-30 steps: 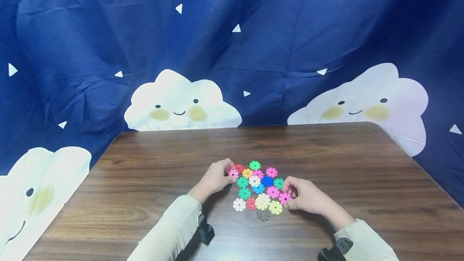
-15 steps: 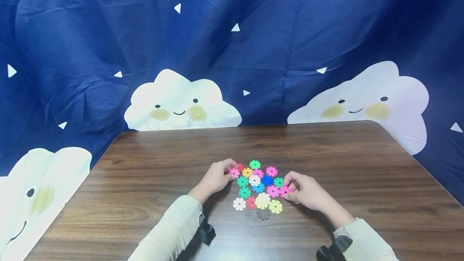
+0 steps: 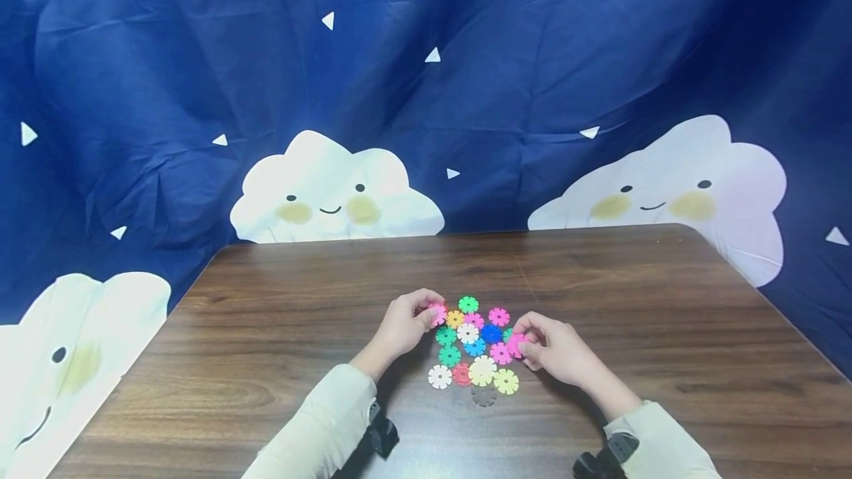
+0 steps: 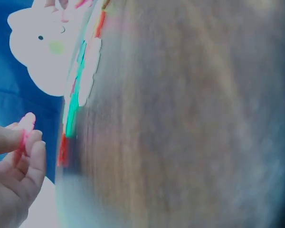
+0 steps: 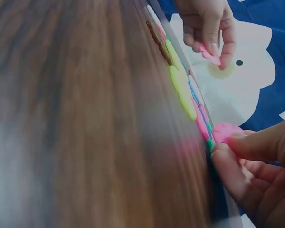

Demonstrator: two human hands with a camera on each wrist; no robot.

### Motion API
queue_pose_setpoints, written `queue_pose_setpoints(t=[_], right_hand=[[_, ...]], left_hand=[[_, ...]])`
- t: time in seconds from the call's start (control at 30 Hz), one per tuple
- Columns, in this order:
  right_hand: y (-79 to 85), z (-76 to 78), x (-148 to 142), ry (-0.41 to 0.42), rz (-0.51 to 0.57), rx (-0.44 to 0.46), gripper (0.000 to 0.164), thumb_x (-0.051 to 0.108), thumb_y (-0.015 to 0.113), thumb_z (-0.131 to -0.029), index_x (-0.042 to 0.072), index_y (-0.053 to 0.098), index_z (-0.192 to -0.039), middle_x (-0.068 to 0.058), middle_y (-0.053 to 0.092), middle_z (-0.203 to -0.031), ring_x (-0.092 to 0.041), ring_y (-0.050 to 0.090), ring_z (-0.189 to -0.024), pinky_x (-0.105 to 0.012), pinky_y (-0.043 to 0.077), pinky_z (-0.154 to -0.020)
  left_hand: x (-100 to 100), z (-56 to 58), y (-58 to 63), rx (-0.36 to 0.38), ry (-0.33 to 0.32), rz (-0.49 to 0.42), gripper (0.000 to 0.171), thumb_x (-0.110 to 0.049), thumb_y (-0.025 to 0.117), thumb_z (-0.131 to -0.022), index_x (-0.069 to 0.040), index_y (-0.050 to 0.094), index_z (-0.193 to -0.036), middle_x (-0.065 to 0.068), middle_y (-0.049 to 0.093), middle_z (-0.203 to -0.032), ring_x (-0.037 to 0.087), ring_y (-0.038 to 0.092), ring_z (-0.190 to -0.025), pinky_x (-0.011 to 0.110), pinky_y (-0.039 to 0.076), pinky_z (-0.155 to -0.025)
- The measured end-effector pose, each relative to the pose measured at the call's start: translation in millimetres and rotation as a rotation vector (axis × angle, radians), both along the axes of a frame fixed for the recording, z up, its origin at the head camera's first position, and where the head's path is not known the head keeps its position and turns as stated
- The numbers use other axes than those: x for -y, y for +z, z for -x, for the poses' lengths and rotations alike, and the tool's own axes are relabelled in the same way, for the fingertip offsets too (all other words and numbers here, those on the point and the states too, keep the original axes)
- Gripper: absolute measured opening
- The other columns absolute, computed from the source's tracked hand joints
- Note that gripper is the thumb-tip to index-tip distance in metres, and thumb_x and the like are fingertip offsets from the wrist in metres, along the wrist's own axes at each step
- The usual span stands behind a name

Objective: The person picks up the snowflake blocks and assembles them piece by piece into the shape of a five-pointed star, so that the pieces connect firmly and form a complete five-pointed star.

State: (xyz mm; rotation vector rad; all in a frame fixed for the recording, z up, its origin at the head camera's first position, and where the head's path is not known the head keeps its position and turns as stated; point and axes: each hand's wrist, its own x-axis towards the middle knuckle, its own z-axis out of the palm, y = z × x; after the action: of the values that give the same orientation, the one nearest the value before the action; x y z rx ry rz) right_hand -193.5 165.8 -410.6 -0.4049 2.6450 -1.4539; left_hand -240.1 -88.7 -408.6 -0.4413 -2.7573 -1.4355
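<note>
My left hand (image 3: 401, 325) pinches a pink notched snowflake disc (image 3: 437, 314) between thumb and fingers, at the left edge of a cluster of discs. In the left wrist view that pink disc (image 4: 26, 127) is held up off the table. A second pink snowflake disc (image 3: 515, 346) is pinched by my right hand (image 3: 562, 353) at the cluster's right side. The right wrist view shows this pink disc (image 5: 224, 133) between thumb and forefinger. Flat on the table lie several more discs, among them a blue one (image 3: 491, 333), an orange one (image 3: 455, 318) and a white one (image 3: 439, 376).
The discs lie on a brown wood-grain table (image 3: 299, 279). A grey-brown disc (image 3: 484, 395) is nearest me, with yellow discs (image 3: 506, 381) beside it. Behind the table hangs a blue curtain (image 3: 486, 94) with white clouds.
My right hand has moved left and away from me with its pink disc, now partly over a green disc. My left hand has shifted slightly right, its disc now covering most of the red one.
</note>
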Motion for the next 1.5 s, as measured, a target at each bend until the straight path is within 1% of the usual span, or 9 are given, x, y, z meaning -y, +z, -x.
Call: queue_pose_setpoints(t=[0.37,0.5,0.67,0.73,0.9,0.97,1.27,1.4,1.5], right_hand=[[1.2,4.8,28,-0.158,0.057,-0.197,0.011,-0.001,0.059,-0.086,0.007,0.056,-0.093,-0.004,0.058,-0.071,-0.012,0.057,-0.060,-0.022,0.048,-0.056],[1.3,5.8,39,-0.190,0.043,-0.278,0.012,-0.001,0.060,-0.086,0.009,0.056,-0.090,-0.001,0.059,-0.070,-0.008,0.055,-0.058,-0.021,0.046,-0.054],[4.4,6.0,49,-0.199,0.038,-0.298,0.011,0.000,0.060,-0.086,0.010,0.055,-0.089,0.000,0.058,-0.067,-0.007,0.052,-0.058,-0.021,0.043,-0.051],[5.5,5.9,52,-0.199,0.039,-0.290,0.011,0.000,0.059,-0.087,0.010,0.055,-0.089,0.000,0.058,-0.067,-0.007,0.051,-0.058,-0.021,0.043,-0.052],[4.6,6.9,57,-0.202,0.040,-0.291,0.011,0.000,0.060,-0.086,0.010,0.055,-0.088,0.000,0.058,-0.068,-0.007,0.050,-0.058,-0.021,0.043,-0.053],[3.7,7.3,58,-0.203,0.042,-0.299,0.011,0.000,0.060,-0.086,0.010,0.055,-0.088,0.000,0.058,-0.068,-0.007,0.050,-0.058,-0.021,0.043,-0.053],[3.9,6.8,60,-0.199,0.028,-0.271,0.011,0.001,0.059,-0.087,0.011,0.055,-0.088,-0.001,0.058,-0.069,-0.009,0.050,-0.060,-0.021,0.044,-0.054],[3.2,6.0,60,-0.194,0.005,-0.293,0.014,0.000,0.060,-0.086,0.012,0.055,-0.088,0.000,0.057,-0.069,-0.010,0.050,-0.062,-0.022,0.044,-0.057],[2.3,5.7,62,-0.186,-0.018,-0.354,0.015,-0.002,0.061,-0.084,0.013,0.056,-0.087,0.002,0.057,-0.068,-0.009,0.050,-0.063,-0.023,0.043,-0.059]], left_hand=[[-13,-8.0,1.6,0.063,0.072,-0.223,0.014,-0.005,0.056,-0.090,-0.001,0.063,-0.102,0.007,0.058,-0.080,0.013,0.056,-0.066,0.027,0.052,-0.062],[-19,-11.5,1.4,0.079,0.089,-0.296,0.017,-0.006,0.057,-0.090,0.002,0.064,-0.104,0.006,0.057,-0.076,0.014,0.054,-0.062,0.024,0.050,-0.057],[-27,-16.1,2.4,0.127,0.094,-0.386,0.018,-0.006,0.056,-0.091,0.003,0.065,-0.104,0.004,0.055,-0.071,0.010,0.051,-0.056,0.021,0.044,-0.050],[-30,-20.2,7.0,0.150,0.086,-0.404,0.019,-0.004,0.055,-0.091,0.005,0.064,-0.105,0.004,0.054,-0.070,0.010,0.051,-0.055,0.022,0.045,-0.050],[-36,-37.1,29.5,0.173,0.066,-0.426,0.019,0.002,0.051,-0.090,0.011,0.061,-0.103,0.005,0.052,-0.065,0.009,0.048,-0.054,0.021,0.044,-0.052],[-37,-40.1,33.1,0.172,0.065,-0.431,0.018,0.003,0.051,-0.090,0.011,0.062,-0.102,0.005,0.051,-0.065,0.009,0.048,-0.055,0.020,0.042,-0.052],[-39,-23.1,4.3,0.182,0.055,-0.465,0.020,-0.001,0.054,-0.090,0.010,0.062,-0.104,0.000,0.050,-0.063,0.009,0.048,-0.055,0.019,0.041,-0.050],[-39,-21.8,0.2,0.177,0.033,-0.458,0.020,-0.003,0.055,-0.090,0.008,0.064,-0.104,0.000,0.052,-0.063,0.007,0.049,-0.055,0.018,0.042,-0.051],[-37,-22.4,-0.7,0.197,0.030,-0.458,0.019,-0.003,0.055,-0.090,0.006,0.065,-0.102,0.001,0.054,-0.065,0.007,0.050,-0.055,0.018,0.044,-0.051]])
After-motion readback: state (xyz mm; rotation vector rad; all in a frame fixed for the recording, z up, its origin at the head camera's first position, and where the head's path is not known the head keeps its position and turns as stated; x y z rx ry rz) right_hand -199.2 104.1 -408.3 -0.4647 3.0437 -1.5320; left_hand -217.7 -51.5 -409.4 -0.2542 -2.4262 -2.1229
